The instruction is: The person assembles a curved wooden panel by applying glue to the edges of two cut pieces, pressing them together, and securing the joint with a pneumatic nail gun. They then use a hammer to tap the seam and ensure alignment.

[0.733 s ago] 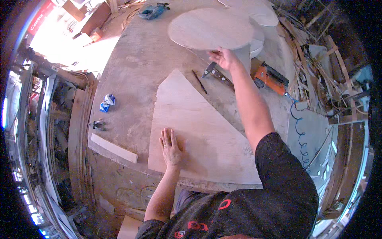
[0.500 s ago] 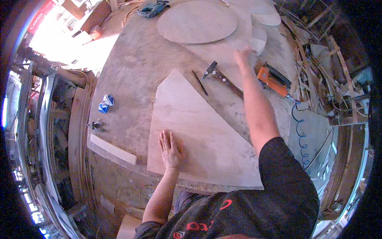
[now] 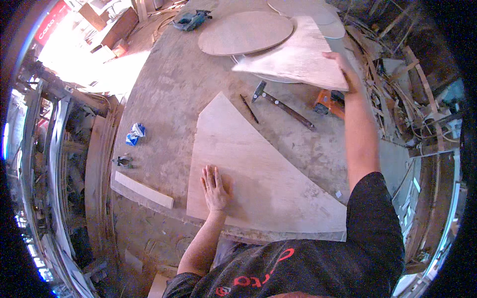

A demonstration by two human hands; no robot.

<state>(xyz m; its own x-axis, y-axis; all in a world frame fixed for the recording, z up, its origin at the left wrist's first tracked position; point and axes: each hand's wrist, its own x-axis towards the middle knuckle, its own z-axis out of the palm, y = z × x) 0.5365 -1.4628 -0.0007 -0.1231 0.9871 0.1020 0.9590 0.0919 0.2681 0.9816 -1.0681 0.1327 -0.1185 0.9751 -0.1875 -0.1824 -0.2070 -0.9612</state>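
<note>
My left hand (image 3: 215, 191) lies flat, fingers stretched, on a pale plywood panel (image 3: 248, 169) with a pointed top and a long, slightly curved right edge. Farther out on the right, my right hand (image 3: 345, 72) grips the edge of a second plywood piece (image 3: 298, 54), which is raised and tilted above the table. Between the two pieces lie a hammer (image 3: 288, 108) with a dark handle and a thin dark pencil-like stick (image 3: 249, 109). An orange nail gun (image 3: 325, 103) sits below my right hand, partly hidden by the raised piece and my forearm.
A round wooden disc (image 3: 243, 32) rests at the far side of the worktable (image 3: 164, 94), near a blue-grey tool (image 3: 191, 20). At the left are a crumpled blue-and-white packet (image 3: 135, 134), a small dark object (image 3: 122, 161) and a wood strip (image 3: 144, 190). Scrap wood (image 3: 397, 89) piles up at right.
My right hand has taken hold of the far plywood piece and lifted it, tilting it over the table. The piece now hides part of the nail gun. My left hand stays on the panel.
</note>
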